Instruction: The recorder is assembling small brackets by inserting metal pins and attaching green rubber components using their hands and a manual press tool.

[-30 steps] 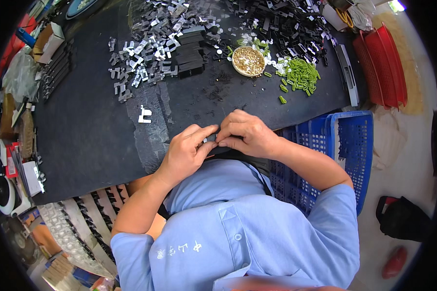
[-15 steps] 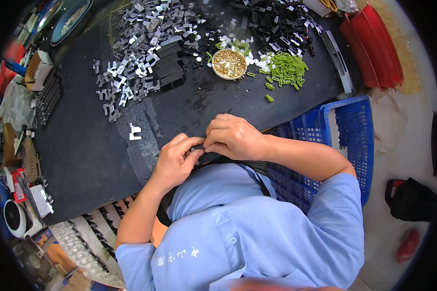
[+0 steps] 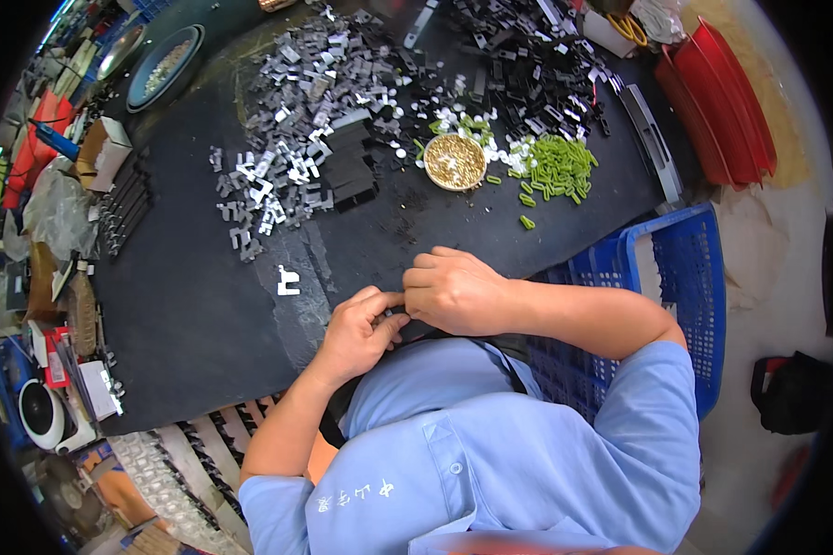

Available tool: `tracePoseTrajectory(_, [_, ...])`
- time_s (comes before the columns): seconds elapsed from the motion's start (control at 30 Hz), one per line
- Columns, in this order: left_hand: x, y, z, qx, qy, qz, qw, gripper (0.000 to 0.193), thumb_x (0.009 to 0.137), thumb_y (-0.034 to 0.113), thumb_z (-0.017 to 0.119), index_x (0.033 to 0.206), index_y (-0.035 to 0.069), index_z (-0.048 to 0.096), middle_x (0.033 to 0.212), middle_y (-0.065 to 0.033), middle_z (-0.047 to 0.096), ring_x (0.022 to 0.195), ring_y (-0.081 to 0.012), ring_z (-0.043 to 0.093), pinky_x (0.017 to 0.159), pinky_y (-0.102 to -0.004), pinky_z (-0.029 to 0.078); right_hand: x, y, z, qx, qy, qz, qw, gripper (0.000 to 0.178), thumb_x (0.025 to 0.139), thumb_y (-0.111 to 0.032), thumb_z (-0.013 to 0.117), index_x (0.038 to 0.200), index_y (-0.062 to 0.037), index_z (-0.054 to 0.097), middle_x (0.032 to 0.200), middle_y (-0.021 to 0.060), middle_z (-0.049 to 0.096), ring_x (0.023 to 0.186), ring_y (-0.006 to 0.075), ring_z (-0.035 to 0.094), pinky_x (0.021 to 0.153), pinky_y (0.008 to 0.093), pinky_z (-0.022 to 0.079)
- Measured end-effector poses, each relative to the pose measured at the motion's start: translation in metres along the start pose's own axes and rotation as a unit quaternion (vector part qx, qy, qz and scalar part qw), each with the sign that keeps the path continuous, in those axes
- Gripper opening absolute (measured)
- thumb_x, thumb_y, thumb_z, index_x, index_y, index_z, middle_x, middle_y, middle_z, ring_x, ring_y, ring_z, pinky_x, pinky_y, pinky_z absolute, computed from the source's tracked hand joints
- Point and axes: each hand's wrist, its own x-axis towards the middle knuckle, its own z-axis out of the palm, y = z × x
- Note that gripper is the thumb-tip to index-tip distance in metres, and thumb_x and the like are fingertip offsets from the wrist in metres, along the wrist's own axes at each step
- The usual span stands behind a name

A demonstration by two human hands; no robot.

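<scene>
Close in front of my body, at the near edge of the dark table [image 3: 194, 324], my two hands meet. Thumb and fingers of my left hand [image 3: 356, 335] are pinched around a small dark piece, mostly hidden. My right hand [image 3: 458, 291] is closed against it from the right, its fingertips turned out of sight; what they hold cannot be made out. A single bracket-shaped silvery part [image 3: 288, 280] lies left of the hands. Beyond them stands a round dish of small brass-coloured pieces [image 3: 454, 162], with a pile of green oblong parts [image 3: 560, 169] beside it.
Heaped metal brackets [image 3: 296, 139] and stacked black bars [image 3: 350, 166] lie farther off, with black parts [image 3: 528, 55] behind. A blue plastic crate [image 3: 708, 305] stands at the right, below red baskets [image 3: 717, 106]. A white-and-black round device [image 3: 42, 413] sits at the left.
The whole view has shifted, so the table and hands appear farther right and lower. My hands stay together; the right fingers look more tightly curled.
</scene>
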Motion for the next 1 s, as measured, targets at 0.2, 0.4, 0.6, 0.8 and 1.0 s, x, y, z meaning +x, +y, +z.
tracePoseTrajectory(0.2, [0.000, 0.003, 0.001, -0.008, 0.003, -0.007, 1.000, 0.015, 0.083, -0.001, 0.060, 0.098, -0.003, 0.064, 0.079, -0.0042, 0.052, 0.064, -0.0111, 0.063, 0.054, -0.0219, 0.052, -0.014, 0.008, 0.018, 0.164, 0.108, 0.053, 0.979, 0.008, 0.069, -0.011, 0.069, 0.071, -0.0096, 0.061, 0.075, 0.0019, 0.055, 0.076, 0.0221, 0.054, 0.072, 0.0337, 0.045])
tracePoseTrajectory(0.4, [0.001, 0.002, -0.001, -0.006, 0.002, 0.002, 1.000, 0.016, 0.084, 0.000, 0.060, 0.100, -0.002, 0.064, 0.080, -0.0042, 0.053, 0.064, -0.0110, 0.063, 0.054, -0.0219, 0.053, -0.007, 0.008, 0.010, 0.125, 0.070, 0.027, 0.989, 0.008, 0.069, -0.011, 0.069, 0.072, -0.0090, 0.061, 0.075, 0.0022, 0.055, 0.076, 0.0222, 0.054, 0.072, 0.0338, 0.045])
tracePoseTrajectory(0.6, [0.003, 0.000, -0.001, -0.014, -0.008, 0.004, 1.000, 0.016, 0.084, 0.000, 0.060, 0.099, -0.003, 0.064, 0.080, -0.0044, 0.053, 0.065, -0.0117, 0.064, 0.055, -0.0224, 0.053, -0.011, 0.009, 0.013, 0.108, 0.083, 0.023, 0.990, 0.011, 0.068, -0.014, 0.069, 0.072, -0.0090, 0.060, 0.075, 0.0021, 0.055, 0.076, 0.0215, 0.055, 0.069, 0.0334, 0.044])
tracePoseTrajectory(0.8, [0.001, -0.001, -0.003, 0.035, -0.026, 0.032, 0.999, 0.014, 0.082, -0.001, 0.061, 0.095, -0.003, 0.064, 0.078, -0.0052, 0.053, 0.064, -0.0129, 0.064, 0.055, -0.0229, 0.053, 0.003, -0.011, -0.008, -0.070, -0.034, 0.014, 0.997, 0.023, 0.064, -0.021, 0.072, 0.076, -0.0077, 0.058, 0.077, 0.0045, 0.057, 0.078, 0.0216, 0.057, 0.066, 0.0323, 0.043])
tracePoseTrajectory(1.0, [0.001, -0.006, 0.001, 0.129, 0.011, 0.117, 0.985, 0.019, 0.077, 0.004, 0.067, 0.095, 0.001, 0.065, 0.074, -0.0091, 0.052, 0.054, -0.0193, 0.059, 0.050, -0.0289, 0.048, -0.002, -0.009, 0.002, -0.038, -0.028, 0.068, 0.997, 0.025, 0.063, -0.023, 0.073, 0.077, -0.0078, 0.058, 0.075, 0.0066, 0.059, 0.076, 0.0235, 0.059, 0.066, 0.0344, 0.045])
